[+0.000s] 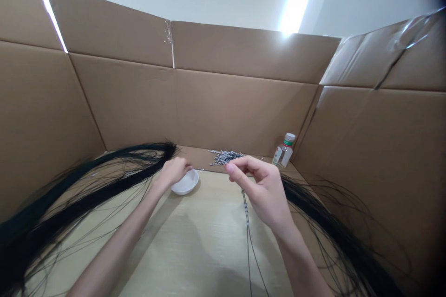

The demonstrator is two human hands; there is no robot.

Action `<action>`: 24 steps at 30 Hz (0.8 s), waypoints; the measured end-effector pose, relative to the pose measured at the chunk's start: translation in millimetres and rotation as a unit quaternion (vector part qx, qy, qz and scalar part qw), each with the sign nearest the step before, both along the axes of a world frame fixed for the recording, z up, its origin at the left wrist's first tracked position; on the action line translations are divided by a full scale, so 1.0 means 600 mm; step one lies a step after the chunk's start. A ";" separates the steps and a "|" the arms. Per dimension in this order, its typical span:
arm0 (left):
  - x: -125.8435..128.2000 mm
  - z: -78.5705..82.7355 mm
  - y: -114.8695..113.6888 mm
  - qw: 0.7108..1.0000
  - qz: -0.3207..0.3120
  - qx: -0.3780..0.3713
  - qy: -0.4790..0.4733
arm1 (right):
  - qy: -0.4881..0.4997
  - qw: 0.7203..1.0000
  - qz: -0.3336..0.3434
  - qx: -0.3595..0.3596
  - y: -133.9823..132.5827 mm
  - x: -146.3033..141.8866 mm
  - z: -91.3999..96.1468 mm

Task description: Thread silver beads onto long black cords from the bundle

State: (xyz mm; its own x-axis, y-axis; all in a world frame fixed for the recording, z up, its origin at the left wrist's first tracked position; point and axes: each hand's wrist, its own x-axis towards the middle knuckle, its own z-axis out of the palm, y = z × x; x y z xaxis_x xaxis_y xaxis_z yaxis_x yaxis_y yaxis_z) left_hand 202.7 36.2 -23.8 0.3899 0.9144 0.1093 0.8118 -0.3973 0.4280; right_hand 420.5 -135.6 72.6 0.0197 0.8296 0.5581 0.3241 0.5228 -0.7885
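My left hand (175, 170) reaches over the edge of a small white bowl (186, 183), its fingers pinched together. Whatever those fingertips hold, if anything, is too small to name. My right hand (263, 185) is raised nearer the middle, thumb and forefinger pressed together at a tiny reddish spot I cannot identify. From beneath this hand a thin dark cord (246, 213) with several pale beads runs down in two strands. Its upper end is hidden by the hand, so I cannot tell whether the fingers grip it. Behind the right fingertips lies a pile of small silvery-grey beaded pieces (226, 157).
A clear bottle (284, 152) with a white cap stands in the back right corner. Tall cardboard walls (240, 106) enclose the pale work surface (195, 241). Long dark hair (104, 183) hangs across the left side, and more dark hair (324, 213) on the right.
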 end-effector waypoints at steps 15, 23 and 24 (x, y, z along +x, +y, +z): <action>0.086 0.106 -0.186 0.703 -0.142 -0.202 -0.667 | -0.004 0.985 -0.100 0.141 -0.027 -0.027 -0.013; 0.115 0.104 -0.236 0.550 -0.127 -0.386 -0.730 | -0.006 0.974 -0.129 0.189 -0.029 -0.034 -0.019; 0.116 0.105 -0.238 0.539 -0.136 -0.392 -0.733 | -0.009 0.973 -0.131 0.191 -0.029 -0.034 -0.019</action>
State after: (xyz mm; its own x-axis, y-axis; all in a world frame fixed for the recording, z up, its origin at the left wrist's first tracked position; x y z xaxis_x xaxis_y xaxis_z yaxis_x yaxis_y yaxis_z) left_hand 272.4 -106.6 39.0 0.5411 0.8344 0.1048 -0.6707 0.3530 0.6524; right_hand 400.0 -152.9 61.3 0.1890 0.5300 0.8267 0.4973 0.6743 -0.5459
